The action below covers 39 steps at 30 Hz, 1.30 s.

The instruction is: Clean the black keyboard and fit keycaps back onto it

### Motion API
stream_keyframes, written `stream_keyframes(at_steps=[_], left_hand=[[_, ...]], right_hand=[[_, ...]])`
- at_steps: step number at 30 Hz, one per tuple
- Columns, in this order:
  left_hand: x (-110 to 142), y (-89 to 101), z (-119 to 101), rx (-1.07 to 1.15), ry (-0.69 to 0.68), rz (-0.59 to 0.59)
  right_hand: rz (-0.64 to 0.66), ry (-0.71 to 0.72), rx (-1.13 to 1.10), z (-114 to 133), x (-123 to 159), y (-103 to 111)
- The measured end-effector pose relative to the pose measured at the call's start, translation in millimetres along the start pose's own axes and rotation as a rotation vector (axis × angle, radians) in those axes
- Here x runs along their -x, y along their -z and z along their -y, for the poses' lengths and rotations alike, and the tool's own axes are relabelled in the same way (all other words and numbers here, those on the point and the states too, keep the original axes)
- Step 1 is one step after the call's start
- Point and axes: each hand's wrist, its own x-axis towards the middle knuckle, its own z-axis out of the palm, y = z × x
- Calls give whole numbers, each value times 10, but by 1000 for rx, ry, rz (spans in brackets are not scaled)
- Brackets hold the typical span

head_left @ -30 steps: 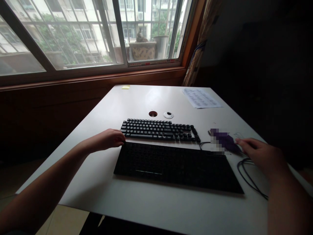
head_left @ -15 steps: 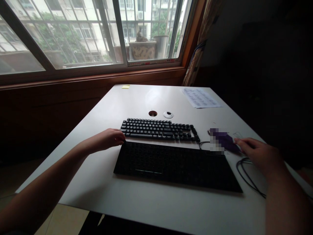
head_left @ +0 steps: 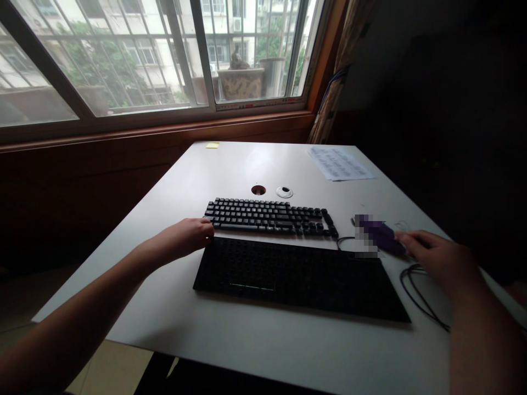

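Note:
A black keyboard base [head_left: 304,282] without visible keycaps lies on the white table, a thin light line showing near its front edge. My left hand [head_left: 195,233] has its fingers curled in at the far left corner of that base. Just beyond it, loose black keycaps [head_left: 267,216] are laid out in keyboard order. Over on the right, my right hand [head_left: 438,258] pinches the near end of a purple object [head_left: 387,238], partly blurred out by pixel blocks; its kind cannot be made out.
A looped black cable [head_left: 420,293] lies by my right wrist. Behind the keycaps are a round hole [head_left: 258,190] in the table [head_left: 173,189] and a white ring cover [head_left: 284,191]. Printed sheets [head_left: 343,163] and a yellow note [head_left: 212,146] lie farther back, below a barred window.
The view shifts very slightly. My left fingers curl a little more at the base's corner, while my right hand stays at the purple object.

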Motion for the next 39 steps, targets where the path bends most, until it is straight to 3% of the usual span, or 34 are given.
stream_keyframes(at_steps=[6, 15, 24, 30, 39], left_hand=[[-61, -22, 20, -37, 12, 64], [107, -151, 257, 134, -61, -49], [76, -97, 141, 56, -144, -17], [78, -98, 159, 101, -238, -76], [83, -110, 180, 109, -209, -57]], right_hand=[[12, 9, -33, -73, -36, -35], [0, 29, -31, -72, -29, -40], [-27, 55, -40, -107, -39, -59], [-25, 109, -32, -59, -2, -31], [-16, 127, -87, -54, 19, -26]])
